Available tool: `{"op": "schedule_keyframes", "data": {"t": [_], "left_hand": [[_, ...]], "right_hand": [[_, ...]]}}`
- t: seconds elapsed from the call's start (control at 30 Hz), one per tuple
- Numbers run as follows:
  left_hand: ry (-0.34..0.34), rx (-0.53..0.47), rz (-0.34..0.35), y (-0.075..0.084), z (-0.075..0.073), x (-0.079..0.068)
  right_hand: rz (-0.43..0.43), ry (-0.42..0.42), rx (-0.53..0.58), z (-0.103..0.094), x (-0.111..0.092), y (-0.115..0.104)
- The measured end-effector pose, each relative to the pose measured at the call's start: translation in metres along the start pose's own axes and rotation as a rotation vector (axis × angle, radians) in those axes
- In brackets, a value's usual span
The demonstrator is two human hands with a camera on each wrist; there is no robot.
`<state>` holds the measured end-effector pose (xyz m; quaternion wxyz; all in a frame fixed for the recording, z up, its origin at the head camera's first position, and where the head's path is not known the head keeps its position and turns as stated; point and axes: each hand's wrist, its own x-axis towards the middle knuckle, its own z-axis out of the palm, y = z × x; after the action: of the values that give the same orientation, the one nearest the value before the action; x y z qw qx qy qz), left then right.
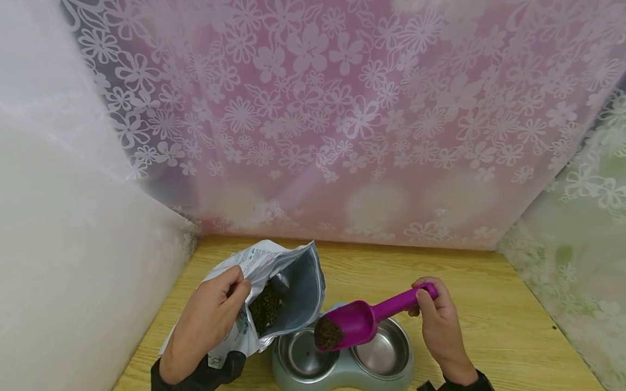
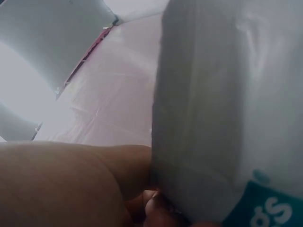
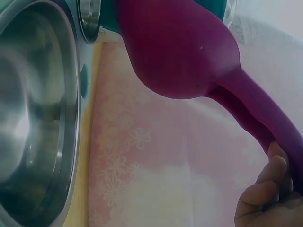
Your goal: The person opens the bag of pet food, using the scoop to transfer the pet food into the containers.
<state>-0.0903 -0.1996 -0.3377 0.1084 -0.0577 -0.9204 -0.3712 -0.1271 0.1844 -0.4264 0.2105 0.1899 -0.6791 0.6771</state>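
Note:
My left hand [image 1: 210, 315] grips the rim of a silvery foil bag [image 1: 303, 293], whose mouth gapes toward the right. Dark brown-green pellets [image 1: 266, 308] lie inside it. In the left wrist view the bag's pale wall [image 2: 227, 94] fills the right half. A purple scoop [image 1: 359, 324] is held by its handle in my right hand [image 1: 440, 320], with brown pellets [image 1: 329, 332] at its tip. The scoop hangs above a double pet bowl [image 1: 342, 374], over the inner edges of its two steel bowls. The right wrist view shows the scoop's underside [image 3: 184, 52] and curled fingers [image 3: 272, 184].
The left steel bowl [image 1: 305, 361] has a small dark speck on its bottom. The right steel bowl [image 1: 383, 353] sits beside it. The wooden tabletop [image 1: 499, 315] is bounded by a pink floral sheet [image 1: 342, 136] behind and pale sheets at both sides.

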Motion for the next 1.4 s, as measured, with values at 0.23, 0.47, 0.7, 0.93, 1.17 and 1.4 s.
{"op": "schedule_keyframes", "data": {"t": [0.23, 0.47, 0.7, 0.93, 1.17, 1.4], "left_hand": [[-0.020, -0.012, -0.018, 0.000, 0.000, 0.000], [-0.002, 0.016, -0.004, 0.000, 0.001, 0.000], [-0.001, 0.021, 0.004, 0.000, 0.001, 0.000], [-0.007, 0.011, 0.002, 0.000, 0.001, 0.000], [-0.002, 0.024, 0.009, 0.000, 0.000, 0.000], [0.003, 0.027, 0.014, 0.001, 0.001, 0.000]], "right_hand": [[-0.022, -0.013, -0.013, 0.005, -0.001, 0.001], [-0.031, -0.016, -0.024, 0.011, -0.001, 0.000], [-0.033, -0.021, -0.021, 0.013, -0.001, 0.000], [-0.025, -0.024, -0.016, 0.015, -0.001, -0.003], [-0.048, -0.051, -0.019, 0.017, -0.002, -0.005], [-0.071, -0.101, -0.045, 0.016, -0.002, -0.008]]}}
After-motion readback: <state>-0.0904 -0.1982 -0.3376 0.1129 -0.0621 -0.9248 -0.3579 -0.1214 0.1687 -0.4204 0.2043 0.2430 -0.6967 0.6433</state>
